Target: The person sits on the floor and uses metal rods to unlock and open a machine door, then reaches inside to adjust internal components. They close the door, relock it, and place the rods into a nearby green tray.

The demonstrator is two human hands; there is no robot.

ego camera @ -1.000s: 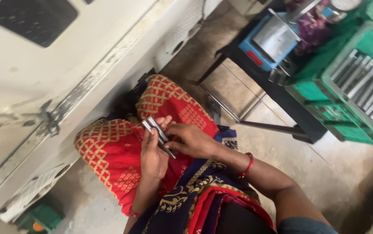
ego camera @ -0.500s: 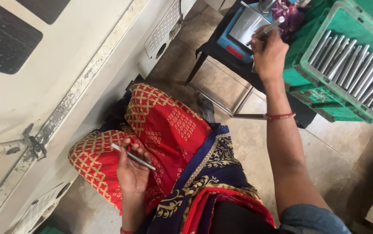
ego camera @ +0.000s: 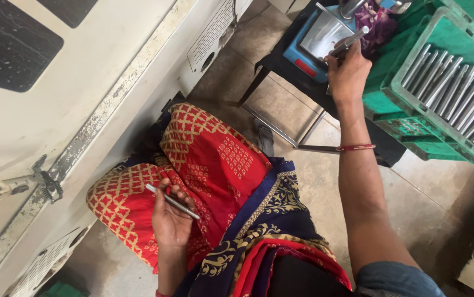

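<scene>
**Supervisor:** Report the state of both hands.

**Operator:** I read the right hand [ego camera: 349,71] as closed around one metal rod [ego camera: 351,39]. It is raised at the right edge of the blue scale [ego camera: 302,55], and the tip of the rod points over the steel pan. The left hand [ego camera: 171,223] lies well below and to the left of the scale, resting on the red patterned lap cloth [ego camera: 215,159]. It is loosely curled, palm up, with a second rod [ego camera: 172,202] lying across its fingers.

**Supervisor:** What surrounds the scale?

**Operator:** The scale sits on a small black worktop [ego camera: 272,65]. Just to its right stands a green crate [ego camera: 407,110] with a row of like rods [ego camera: 457,88] lying side by side in it. A purple cloth [ego camera: 377,22] lies between the scale and the crate. A white machine panel [ego camera: 83,82] fills the area to the left of the scale.

**Supervisor:** Which step is in hand?

**Operator:** In my judgement, the step is presenting a single rod at the scale. The rod in the right hand is over the pan, and I cannot tell whether it touches it.

**Supervisor:** What does the next move require?

**Operator:** I judge that it requires a steady right wrist and a level rod, since a round rod can roll off a flat pan. The left hand must keep its fingers cupped so that the second rod stays on the lap side.
</scene>
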